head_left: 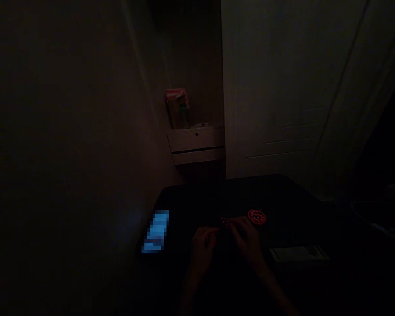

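The room is very dark. Low in the middle, my left hand (204,240) is closed, its thumb and index finger near each other; anything between them is too dark to make out. My right hand (246,237) faces it with bent fingers pressed together. Right at its fingertips is a cluster of small red bead-like dots (224,221); I cannot tell if they lie on the surface or hang from the fingers. Just beyond my right hand sits a round red-rimmed dish (257,217) holding several small red and dark pieces.
Both hands are over a dark tabletop (197,197). A lit, blurred screen (156,231) is at its left edge. A pale flat rectangular case (299,253) lies to the right. Behind are a drawer unit (197,142), a bag with red stripes (177,93) and a white panelled door (273,87).
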Demonstrator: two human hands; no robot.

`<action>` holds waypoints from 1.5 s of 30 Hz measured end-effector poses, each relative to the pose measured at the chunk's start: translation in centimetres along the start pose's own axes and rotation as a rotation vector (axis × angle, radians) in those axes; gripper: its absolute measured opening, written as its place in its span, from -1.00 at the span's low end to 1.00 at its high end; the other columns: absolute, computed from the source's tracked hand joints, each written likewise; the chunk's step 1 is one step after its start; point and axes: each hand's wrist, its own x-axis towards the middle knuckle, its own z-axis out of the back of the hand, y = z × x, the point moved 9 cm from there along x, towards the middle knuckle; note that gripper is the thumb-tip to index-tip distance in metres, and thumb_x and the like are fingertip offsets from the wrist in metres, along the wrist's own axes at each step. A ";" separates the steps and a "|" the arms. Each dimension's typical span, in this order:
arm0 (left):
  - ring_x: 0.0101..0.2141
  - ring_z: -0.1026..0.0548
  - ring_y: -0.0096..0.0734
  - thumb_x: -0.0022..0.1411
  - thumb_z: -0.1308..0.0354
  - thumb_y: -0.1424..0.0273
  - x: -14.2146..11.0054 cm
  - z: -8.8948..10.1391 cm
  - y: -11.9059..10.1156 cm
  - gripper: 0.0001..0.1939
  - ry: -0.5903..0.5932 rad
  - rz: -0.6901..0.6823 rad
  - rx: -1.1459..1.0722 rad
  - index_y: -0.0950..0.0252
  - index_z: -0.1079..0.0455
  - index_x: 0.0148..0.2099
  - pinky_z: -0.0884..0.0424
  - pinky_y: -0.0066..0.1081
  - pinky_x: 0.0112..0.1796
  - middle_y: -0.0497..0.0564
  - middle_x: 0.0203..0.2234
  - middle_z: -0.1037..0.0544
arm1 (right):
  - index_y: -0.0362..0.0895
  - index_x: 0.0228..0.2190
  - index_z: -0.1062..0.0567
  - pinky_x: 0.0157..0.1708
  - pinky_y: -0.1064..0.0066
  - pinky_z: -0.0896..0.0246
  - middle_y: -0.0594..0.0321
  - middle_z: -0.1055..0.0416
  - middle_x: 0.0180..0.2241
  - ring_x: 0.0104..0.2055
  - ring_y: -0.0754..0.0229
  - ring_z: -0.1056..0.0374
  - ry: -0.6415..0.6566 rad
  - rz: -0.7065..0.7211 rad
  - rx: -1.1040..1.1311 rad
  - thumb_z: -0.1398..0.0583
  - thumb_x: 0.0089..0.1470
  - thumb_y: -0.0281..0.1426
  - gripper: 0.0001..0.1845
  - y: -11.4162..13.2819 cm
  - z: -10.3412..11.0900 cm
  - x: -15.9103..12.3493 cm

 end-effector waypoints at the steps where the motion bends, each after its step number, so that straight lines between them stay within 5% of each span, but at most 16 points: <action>1: -0.20 -0.58 -0.21 0.34 -0.09 0.40 0.0 0.0 0.0 -0.74 0.000 -0.010 -0.006 0.20 -0.62 -0.10 -0.49 -0.23 -0.12 0.07 -0.24 -0.68 | -0.06 -0.23 -0.63 -0.17 0.24 -0.44 0.12 -0.57 -0.25 -0.21 0.05 -0.52 -0.005 0.004 0.004 -0.20 0.31 -0.21 -0.76 0.0 0.0 0.0; 14: -0.12 -0.63 -0.14 0.30 -0.22 0.31 0.2 0.3 1.1 -0.77 -0.020 0.022 -0.064 0.19 -0.64 -0.06 -0.54 -0.15 -0.04 0.10 -0.15 -0.70 | -0.06 -0.30 -0.61 -0.23 0.30 -0.42 0.17 -0.60 -0.32 -0.28 0.06 -0.53 0.030 -0.042 0.008 -0.18 0.31 -0.10 -0.66 -0.8 -0.2 -0.2; 25: 0.01 -0.58 -0.14 0.08 -0.39 0.43 0.1 0.2 2.8 -0.56 -0.016 0.135 -0.180 0.19 -0.56 0.05 -0.49 -0.14 0.09 0.11 -0.01 -0.64 | -0.07 -0.32 -0.58 -0.27 0.36 -0.35 0.18 -0.56 -0.35 -0.32 0.10 -0.47 0.051 -0.067 0.011 -0.09 0.37 -0.14 -0.62 -1.0 -0.3 -0.2; 38: -0.48 -0.59 -0.31 0.15 -0.28 0.17 -0.2 0.0 2.4 -0.75 -0.038 0.282 -0.229 0.26 -0.60 -0.34 -0.45 -0.42 -0.42 0.01 -0.49 -0.65 | -0.07 -0.31 -0.58 -0.28 0.36 -0.35 0.18 -0.55 -0.36 -0.32 0.10 -0.48 0.060 -0.053 -0.007 -0.09 0.37 -0.10 -0.60 -0.5 -0.4 -0.2; 45: -0.41 -0.63 -0.24 0.12 -0.30 0.17 -0.2 -0.3 2.9 -0.76 -0.053 0.305 -0.238 0.24 -0.58 -0.38 -0.51 -0.39 -0.38 0.02 -0.45 -0.68 | -0.07 -0.31 -0.58 -0.27 0.36 -0.35 0.18 -0.55 -0.36 -0.32 0.10 -0.48 0.062 -0.029 -0.016 -0.10 0.37 -0.13 -0.62 -0.3 -0.5 -0.2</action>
